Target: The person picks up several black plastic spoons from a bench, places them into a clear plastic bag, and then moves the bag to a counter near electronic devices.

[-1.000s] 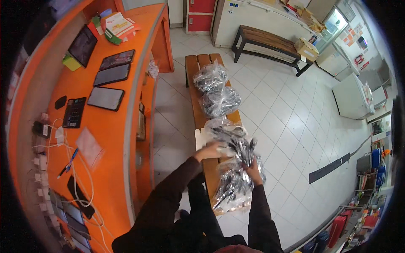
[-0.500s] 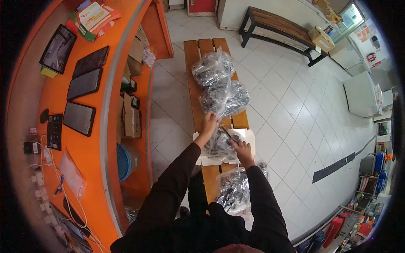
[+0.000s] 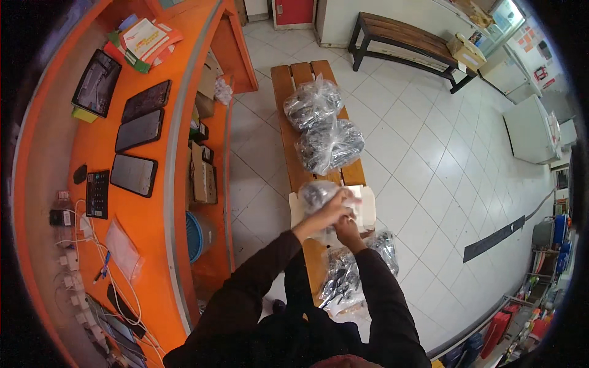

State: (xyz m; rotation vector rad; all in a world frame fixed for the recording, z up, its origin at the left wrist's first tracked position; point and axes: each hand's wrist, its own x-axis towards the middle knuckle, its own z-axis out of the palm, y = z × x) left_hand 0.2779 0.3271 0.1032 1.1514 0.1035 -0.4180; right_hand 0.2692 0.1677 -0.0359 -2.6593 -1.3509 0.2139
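Observation:
My left hand [image 3: 331, 210] and my right hand [image 3: 348, 229] meet above an open white cardboard box [image 3: 368, 207] on the wooden bench. Between them is the gathered top of a clear plastic bag [image 3: 318, 195], which lies in the box with dark contents I cannot make out. The left fingers curl over the plastic, slightly blurred. My right fingers are closed just below them. Two knotted clear bags of dark items, a far bag [image 3: 313, 103] and a nearer bag [image 3: 330, 146], sit beyond the box. Another filled plastic bag [image 3: 343, 276] lies on the near side, partly behind my right arm.
The slatted wooden bench [image 3: 283, 92] runs away from me. On the left stands an orange counter [image 3: 147, 202] with several tablets, a calculator [image 3: 97, 194] and white cables. Its lower shelf holds cartons and a blue basket [image 3: 194, 237]. A dark bench [image 3: 408, 40] stands far right.
My left hand has come nearer and to the right, joining my right hand over the box. The dark tool seen earlier in my right hand no longer shows. The view has shifted slightly.

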